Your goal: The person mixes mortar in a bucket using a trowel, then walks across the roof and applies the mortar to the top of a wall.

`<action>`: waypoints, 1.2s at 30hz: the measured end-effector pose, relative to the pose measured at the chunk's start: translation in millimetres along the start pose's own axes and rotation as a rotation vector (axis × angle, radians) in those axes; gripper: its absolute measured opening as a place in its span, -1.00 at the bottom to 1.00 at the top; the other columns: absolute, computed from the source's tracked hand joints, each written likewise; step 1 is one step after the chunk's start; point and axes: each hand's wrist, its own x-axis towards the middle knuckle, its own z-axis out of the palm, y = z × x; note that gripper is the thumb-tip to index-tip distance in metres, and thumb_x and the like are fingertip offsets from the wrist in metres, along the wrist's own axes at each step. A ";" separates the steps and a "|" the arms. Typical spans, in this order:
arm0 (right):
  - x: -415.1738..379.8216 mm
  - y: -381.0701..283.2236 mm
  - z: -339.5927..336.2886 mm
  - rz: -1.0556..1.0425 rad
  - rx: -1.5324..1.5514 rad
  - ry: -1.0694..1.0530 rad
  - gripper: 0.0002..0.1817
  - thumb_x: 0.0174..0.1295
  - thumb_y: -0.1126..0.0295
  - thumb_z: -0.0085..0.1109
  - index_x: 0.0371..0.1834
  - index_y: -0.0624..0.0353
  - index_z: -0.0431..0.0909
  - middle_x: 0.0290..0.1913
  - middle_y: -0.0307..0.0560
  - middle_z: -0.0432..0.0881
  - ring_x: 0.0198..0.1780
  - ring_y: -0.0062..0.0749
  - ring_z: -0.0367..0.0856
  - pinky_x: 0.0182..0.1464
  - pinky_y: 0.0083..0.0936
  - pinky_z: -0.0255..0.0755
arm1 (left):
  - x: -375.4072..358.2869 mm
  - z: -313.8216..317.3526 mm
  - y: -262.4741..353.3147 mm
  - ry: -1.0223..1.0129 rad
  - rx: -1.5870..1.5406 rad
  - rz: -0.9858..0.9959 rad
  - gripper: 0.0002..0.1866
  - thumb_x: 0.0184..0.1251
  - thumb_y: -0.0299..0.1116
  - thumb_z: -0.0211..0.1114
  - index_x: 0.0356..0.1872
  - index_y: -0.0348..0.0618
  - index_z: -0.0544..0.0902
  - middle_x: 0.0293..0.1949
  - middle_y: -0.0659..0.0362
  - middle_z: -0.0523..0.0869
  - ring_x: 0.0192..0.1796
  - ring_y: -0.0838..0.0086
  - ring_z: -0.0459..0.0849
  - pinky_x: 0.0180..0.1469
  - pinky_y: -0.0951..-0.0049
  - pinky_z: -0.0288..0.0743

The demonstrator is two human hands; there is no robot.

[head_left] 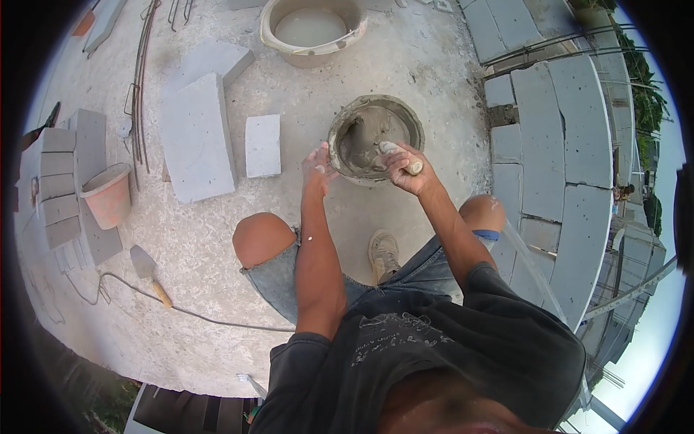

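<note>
A round bucket (pixel 421 132) of wet grey mortar (pixel 372 134) stands on the floor in front of me, its rim crusted. My right hand (pixel 408 170) is closed round the thick pale handle of a trowel (pixel 414 167), held over the near right side of the bucket. The trowel's lower end is hidden by the hand and the mortar. At the left rim, my left hand (pixel 319 165) grips the bucket's edge, with grey-white smears on its fingers. Just left of that hand lies a small pale block (pixel 263 146).
Larger pale blocks (pixel 194 137) lie farther left. A wide tub (pixel 314 50) stands beyond the bucket. A block wall (pixel 531 130) runs along the right. At left are a pinkish bucket (pixel 108 197), another trowel (pixel 148 271), a cable (pixel 217 322) and steel rods (pixel 139 79).
</note>
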 end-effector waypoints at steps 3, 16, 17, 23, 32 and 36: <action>-33.4 -6.3 3.8 -0.069 -0.060 -0.022 -0.65 0.46 0.22 -0.01 -0.02 0.36 0.30 -0.43 -0.16 0.39 -0.59 -0.59 0.45 -0.60 -0.65 0.44 | 1.5 1.6 3.7 -0.002 -0.009 0.004 -0.48 0.33 0.10 0.27 0.11 -0.05 0.47 -0.06 0.17 0.57 0.01 0.29 0.61 0.10 0.10 0.53; -101.0 28.6 107.6 -0.624 -3.530 0.765 -0.53 0.36 0.08 0.06 0.19 0.13 0.42 -0.35 0.12 0.64 -0.29 0.00 0.69 -0.18 -0.12 0.53 | 5.4 6.0 -0.9 0.077 -0.016 -0.017 -0.47 0.38 0.12 0.20 0.11 -0.09 0.48 -0.04 0.09 0.61 0.03 0.22 0.62 0.11 0.06 0.51; -91.0 21.4 103.2 -0.544 -3.528 0.767 -0.54 0.36 0.09 0.05 0.21 0.12 0.41 -0.34 0.11 0.65 -0.27 0.01 0.69 -0.17 -0.10 0.52 | 3.5 3.1 -0.2 0.005 0.009 -0.011 -0.47 0.37 0.15 0.20 0.10 -0.06 0.48 -0.02 0.11 0.61 0.03 0.24 0.62 0.10 0.04 0.50; -41.6 3.0 66.6 -0.488 -3.151 0.720 -0.54 0.29 0.07 0.06 0.13 0.11 0.43 -0.23 0.28 0.67 -0.12 0.21 0.67 -0.04 0.07 0.51 | 12.8 -4.5 -21.6 0.024 -0.226 -0.036 -0.09 0.19 0.21 0.37 0.44 -0.01 0.18 0.41 0.03 0.32 0.40 0.06 0.35 0.20 -0.25 0.40; 21.2 -13.7 -30.9 -0.329 -2.150 0.585 -0.66 0.31 0.18 0.04 -0.05 0.23 0.44 -0.36 0.10 0.60 -0.44 -0.23 0.63 -0.48 -0.26 0.50 | 22.7 -12.2 -16.6 -0.063 -0.029 -0.123 -0.34 0.24 0.21 0.31 0.26 0.12 0.42 0.18 0.14 0.45 0.30 -0.01 0.39 0.23 -0.43 0.23; 32.5 11.8 -27.0 -0.223 -1.334 0.473 -0.78 0.43 0.15 -0.04 -0.13 0.03 0.31 -0.48 -0.23 0.40 -0.60 -0.52 0.44 -0.64 -0.59 0.35 | 16.6 -9.9 -17.5 0.025 0.023 -0.154 -0.33 0.23 0.24 0.30 0.28 0.19 0.41 0.26 0.12 0.41 0.36 -0.07 0.32 0.22 -0.51 0.16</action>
